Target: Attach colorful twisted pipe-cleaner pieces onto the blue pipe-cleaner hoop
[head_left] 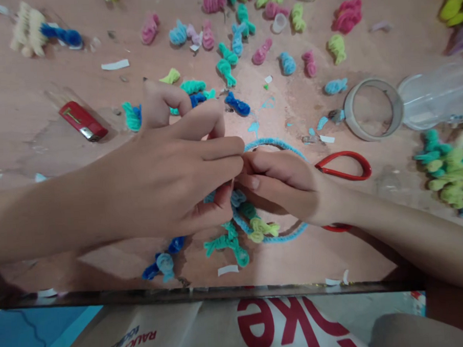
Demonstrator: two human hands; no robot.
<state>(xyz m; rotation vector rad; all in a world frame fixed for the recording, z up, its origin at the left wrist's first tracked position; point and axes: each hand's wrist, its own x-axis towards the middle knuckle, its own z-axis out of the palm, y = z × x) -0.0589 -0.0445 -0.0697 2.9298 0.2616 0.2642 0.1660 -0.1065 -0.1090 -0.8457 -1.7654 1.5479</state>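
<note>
My left hand (170,171) and my right hand (285,184) meet at the middle of the table, fingers pinched together on a light blue pipe-cleaner ring (276,143). Small twisted pipe-cleaner pieces in teal, green and blue (234,242) hang from the ring just below my hands. The spot where my fingers grip is hidden by the fingers themselves. Both hands are closed.
Many loose twisted pieces in pink, teal, green and blue (233,40) lie across the far table. A red lighter (82,121) lies left, red-handled scissors (344,166) right, with a tape roll (373,108) and a clear container (439,95) beyond. A cream and blue bundle (37,33) sits far left.
</note>
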